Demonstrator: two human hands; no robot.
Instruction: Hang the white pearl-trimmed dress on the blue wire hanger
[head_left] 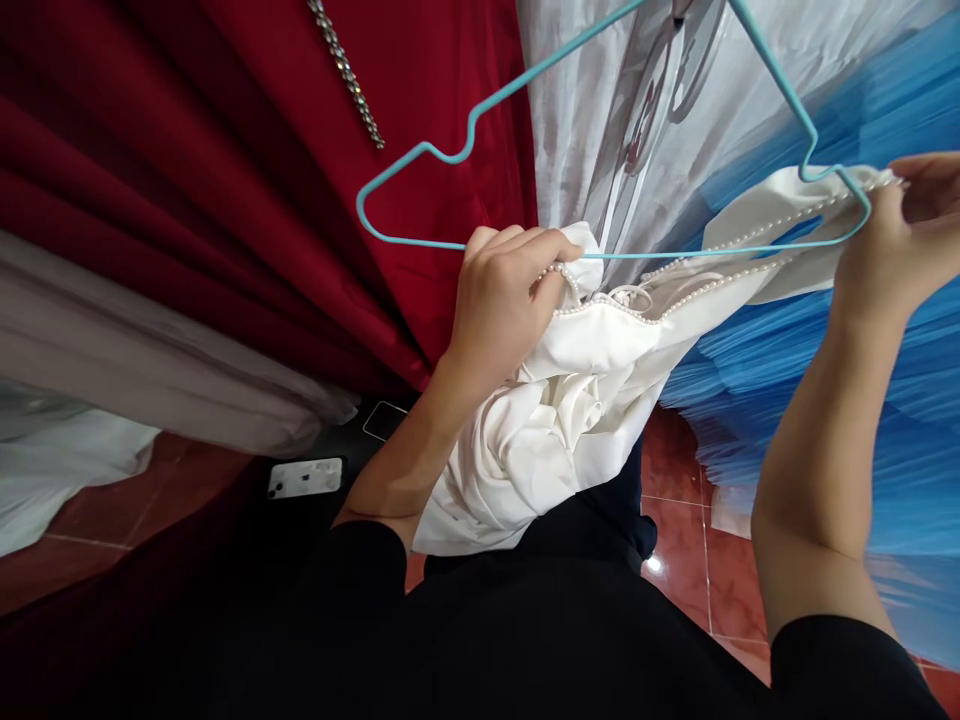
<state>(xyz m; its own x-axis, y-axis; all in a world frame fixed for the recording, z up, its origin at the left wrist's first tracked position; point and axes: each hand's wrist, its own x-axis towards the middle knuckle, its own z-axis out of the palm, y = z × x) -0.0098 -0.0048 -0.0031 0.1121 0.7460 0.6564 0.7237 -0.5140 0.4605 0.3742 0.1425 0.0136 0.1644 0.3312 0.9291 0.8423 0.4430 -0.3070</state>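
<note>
Because the cloth sags and folds so readily, I judge this white garment to be soft and light to moderate in weight, its fullness pulling gently downward. The faint sheen suggests a fabric that could slide if pinched too loosely. The pearl trim looks like the delicate part: a hard tug might strain its stitching, so I would take hold of the cloth beside the beads, or of a broad fold near the shoulder. The turquoise hanger seems thin, smooth and fairly stiff, offering little friction.

The garment hangs in front of my body, its upper edge along the hanger's lower bar. My left fingers are closed on white cloth at one side of the neckline; the bar passes behind them, and I cannot tell whether they grip it too. My right fingers pinch the beaded end of the wide strap, just beyond the hanger's end. Whether the strap encircles that end, I cannot tell.

It is plain white, with a single row of small round beads along the neckline, a gathered rosette beneath, and swirling folds below.
</note>
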